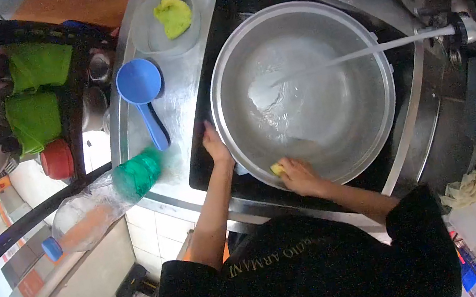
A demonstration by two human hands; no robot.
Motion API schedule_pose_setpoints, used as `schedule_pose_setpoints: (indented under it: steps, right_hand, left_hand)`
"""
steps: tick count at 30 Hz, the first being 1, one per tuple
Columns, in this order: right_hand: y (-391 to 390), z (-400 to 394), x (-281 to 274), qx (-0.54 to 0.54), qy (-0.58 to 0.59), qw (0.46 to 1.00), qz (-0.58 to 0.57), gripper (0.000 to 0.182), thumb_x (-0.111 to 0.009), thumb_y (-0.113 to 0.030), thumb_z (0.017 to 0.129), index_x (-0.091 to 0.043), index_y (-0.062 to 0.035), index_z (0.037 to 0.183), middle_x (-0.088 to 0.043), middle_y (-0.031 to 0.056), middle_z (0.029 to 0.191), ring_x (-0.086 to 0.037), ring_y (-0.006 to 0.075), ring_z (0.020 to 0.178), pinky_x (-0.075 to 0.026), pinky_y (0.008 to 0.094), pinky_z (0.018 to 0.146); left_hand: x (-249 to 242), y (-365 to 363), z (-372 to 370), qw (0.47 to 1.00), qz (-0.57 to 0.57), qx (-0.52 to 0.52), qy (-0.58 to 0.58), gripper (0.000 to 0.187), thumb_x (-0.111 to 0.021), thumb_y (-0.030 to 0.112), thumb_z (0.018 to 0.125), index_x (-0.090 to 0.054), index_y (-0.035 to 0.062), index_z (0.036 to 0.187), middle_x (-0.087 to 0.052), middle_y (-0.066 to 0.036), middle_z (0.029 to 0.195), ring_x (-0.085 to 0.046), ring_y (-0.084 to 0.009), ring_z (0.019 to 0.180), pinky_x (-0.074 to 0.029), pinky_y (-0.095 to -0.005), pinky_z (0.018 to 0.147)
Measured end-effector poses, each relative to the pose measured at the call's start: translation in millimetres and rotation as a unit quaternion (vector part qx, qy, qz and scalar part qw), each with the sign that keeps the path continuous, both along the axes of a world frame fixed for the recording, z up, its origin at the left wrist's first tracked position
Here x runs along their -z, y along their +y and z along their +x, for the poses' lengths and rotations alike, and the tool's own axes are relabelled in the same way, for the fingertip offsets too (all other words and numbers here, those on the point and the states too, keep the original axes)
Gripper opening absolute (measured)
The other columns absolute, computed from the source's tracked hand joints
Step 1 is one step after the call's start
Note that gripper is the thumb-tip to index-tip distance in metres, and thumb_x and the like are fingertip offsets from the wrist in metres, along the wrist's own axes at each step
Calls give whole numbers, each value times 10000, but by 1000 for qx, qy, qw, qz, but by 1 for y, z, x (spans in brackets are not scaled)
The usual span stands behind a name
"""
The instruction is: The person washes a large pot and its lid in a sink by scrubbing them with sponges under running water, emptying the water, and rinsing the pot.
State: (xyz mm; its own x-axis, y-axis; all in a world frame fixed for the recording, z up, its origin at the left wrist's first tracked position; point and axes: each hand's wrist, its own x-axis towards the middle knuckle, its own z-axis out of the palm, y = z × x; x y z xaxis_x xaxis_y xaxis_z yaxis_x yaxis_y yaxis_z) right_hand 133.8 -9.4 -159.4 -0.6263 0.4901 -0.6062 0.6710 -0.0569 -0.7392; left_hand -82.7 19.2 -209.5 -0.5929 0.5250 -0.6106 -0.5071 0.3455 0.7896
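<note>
A large grey metal pot (382, 117) stands in the dark sink (203, 148), with water in its bottom. From the tap (471, 28) at the right, a stream of water runs into it. My left hand (216, 146) is against the pot's outer left side, gripping it there; some of its fingers are hidden. At the near rim, my right hand (301, 177) is closed around a small yellow sponge (278, 169), which touches the pot's edge.
Left of the sink lie a blue ladle-shaped scoop (139, 83) and a clear plastic tub (149, 40) holding a yellow-green cloth (173, 16). A plastic bottle with green liquid (137, 174) lies nearby. A black rack (85, 93) with utensils stands at far left.
</note>
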Motion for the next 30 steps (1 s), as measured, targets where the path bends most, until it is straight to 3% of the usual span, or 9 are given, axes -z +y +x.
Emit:
schedule_pose_setpoints:
  steps: [5, 9, 12, 13, 15, 18, 20, 26, 30]
  right_hand:
    - [69, -127, 61, 277, 154, 948, 30, 656, -443, -322, 900, -161, 15, 1387, -176, 274, 1423, -168, 357, 1343, -151, 391, 1101]
    - [153, -139, 81, 396, 291, 868, -74, 477, -370, -295, 922, -302, -12, 1300, -420, 283, 1215, -431, 366, 1145, -335, 402, 992]
    - [60, -97, 27, 246, 183, 950, 49, 426, -507, -69, 827, -388, -32, 1235, -547, 198, 1066, -531, 338, 1032, -405, 410, 919]
    - [28, -62, 45, 140, 163, 973, 81, 554, -612, -67, 776, -372, -63, 1275, -440, 164, 1214, -409, 303, 1180, -339, 455, 974]
    - [31, 47, -12, 239, 107, 963, -57, 423, -592, -100, 803, -451, -57, 1200, -500, 143, 1183, -460, 257, 1142, -356, 411, 973]
    - [92, 275, -93, 565, 12, 728, 388, 310, -521, -257, 900, -506, -27, 1107, -564, 121, 1073, -540, 227, 1002, -440, 359, 851]
    - [160, 384, -165, 672, -72, 452, 583, 397, -573, -350, 870, -564, 21, 1010, -597, 133, 977, -555, 235, 926, -454, 346, 795]
    - [281, 353, -249, 519, -166, 636, 547, 592, -679, -502, 726, -544, -86, 1124, -602, 177, 1067, -571, 316, 1007, -433, 385, 851]
    - [294, 365, -223, 383, -183, 564, 708, 611, -727, -419, 672, -537, -78, 1142, -559, 156, 1106, -578, 336, 943, -444, 408, 836]
  left_hand:
    - [-12, 12, 2, 1000, -15, -1, 24, 453, -452, 429, 928, -610, 9, 864, -621, -50, 804, -559, -129, 692, -454, -267, 642]
    - [-11, 17, -5, 999, -32, 12, 17, 450, -473, 411, 918, -613, -16, 891, -626, -62, 829, -566, -154, 719, -461, -292, 674]
    - [-5, 11, -7, 993, -91, 14, 80, 374, -480, 325, 913, -613, -24, 945, -626, -82, 890, -574, -194, 797, -452, -314, 734]
    - [27, -15, -21, 880, -40, 229, 414, 315, -475, 263, 912, -616, -4, 1003, -637, -88, 916, -587, -183, 821, -459, -320, 742]
    - [-9, 2, -5, 963, -51, 180, 196, 304, -381, 185, 941, -607, 15, 1053, -646, -112, 968, -618, -191, 833, -502, -322, 728]
    - [-24, 11, 7, 992, 49, 113, 34, 398, -346, 293, 974, -577, -15, 1073, -638, -114, 968, -628, -219, 827, -516, -315, 737]
    - [-10, 9, 1, 995, 64, 70, -41, 432, -374, 358, 964, -584, -7, 1061, -633, -103, 988, -626, -222, 843, -512, -325, 751]
    - [-54, 19, -4, 993, 58, 101, -17, 450, -411, 375, 950, -523, 2, 1175, -571, -118, 1104, -540, -221, 1021, -412, -338, 902]
    - [-54, 19, 12, 922, 44, 214, 319, 463, -518, 267, 906, -425, -15, 1260, -454, -155, 1255, -457, -269, 1133, -316, -364, 992]
